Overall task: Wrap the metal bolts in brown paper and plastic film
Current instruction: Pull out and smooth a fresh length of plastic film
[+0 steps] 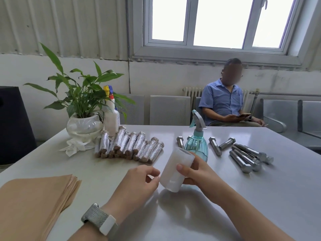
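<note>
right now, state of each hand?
Left hand: fingertips pinching at the side of the plastic film roll, likely picking at the film edge.
Right hand: closed around the roll, holding it off the table.

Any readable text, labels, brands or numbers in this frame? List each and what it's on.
None legible.
White bottle by the plant: no label text can be made out.
Blue spray bottle: no print visible.
Film roll in the right hand, left hand at its edge: plain white.
Wristband: no marking seen.
Bolts: any head stamps are too small to read.
</note>
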The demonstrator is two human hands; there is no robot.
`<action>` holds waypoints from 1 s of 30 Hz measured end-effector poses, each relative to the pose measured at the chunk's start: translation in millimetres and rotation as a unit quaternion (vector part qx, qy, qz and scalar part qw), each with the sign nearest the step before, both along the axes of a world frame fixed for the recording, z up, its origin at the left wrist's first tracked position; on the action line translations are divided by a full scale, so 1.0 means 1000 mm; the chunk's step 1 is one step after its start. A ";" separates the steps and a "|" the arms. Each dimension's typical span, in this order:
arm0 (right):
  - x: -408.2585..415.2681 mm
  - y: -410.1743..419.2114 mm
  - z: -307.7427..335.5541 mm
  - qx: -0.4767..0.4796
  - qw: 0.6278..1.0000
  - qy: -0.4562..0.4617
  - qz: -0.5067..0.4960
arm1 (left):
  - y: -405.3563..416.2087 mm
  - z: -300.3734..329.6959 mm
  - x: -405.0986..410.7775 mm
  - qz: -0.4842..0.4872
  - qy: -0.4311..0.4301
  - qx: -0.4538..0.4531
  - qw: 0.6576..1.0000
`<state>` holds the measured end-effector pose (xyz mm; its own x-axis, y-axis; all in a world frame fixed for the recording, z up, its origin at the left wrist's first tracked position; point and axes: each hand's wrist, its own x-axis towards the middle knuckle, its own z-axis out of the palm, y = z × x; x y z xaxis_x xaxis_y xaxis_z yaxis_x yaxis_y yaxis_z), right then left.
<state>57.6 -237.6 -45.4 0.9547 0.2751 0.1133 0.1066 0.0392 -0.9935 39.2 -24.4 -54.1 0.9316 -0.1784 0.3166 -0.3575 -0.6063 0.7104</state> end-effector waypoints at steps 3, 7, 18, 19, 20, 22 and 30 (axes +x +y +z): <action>0.001 -0.003 -0.001 0.001 1.000 0.007 0.008 | 0.001 0.001 0.000 -0.022 0.021 -0.003 1.000; 0.003 -0.002 -0.002 -0.010 1.000 0.016 0.003 | 0.000 0.001 -0.001 -0.009 -0.012 0.030 0.999; 0.003 0.000 -0.003 -0.010 0.999 0.036 0.002 | 0.006 -0.004 0.004 0.023 -0.075 0.117 0.990; 0.003 0.000 -0.003 0.005 0.999 0.042 0.003 | 0.007 -0.005 0.005 0.025 -0.075 0.103 0.992; 0.003 0.000 -0.003 0.022 0.998 0.051 0.005 | 0.007 -0.005 0.007 0.030 -0.068 0.080 0.994; 0.003 0.001 -0.003 0.048 0.997 0.067 0.011 | 0.009 -0.006 0.010 0.040 -0.043 0.013 0.998; -0.002 0.013 -0.004 0.065 0.993 0.096 -0.017 | 0.016 -0.002 0.015 0.039 0.045 -0.167 0.984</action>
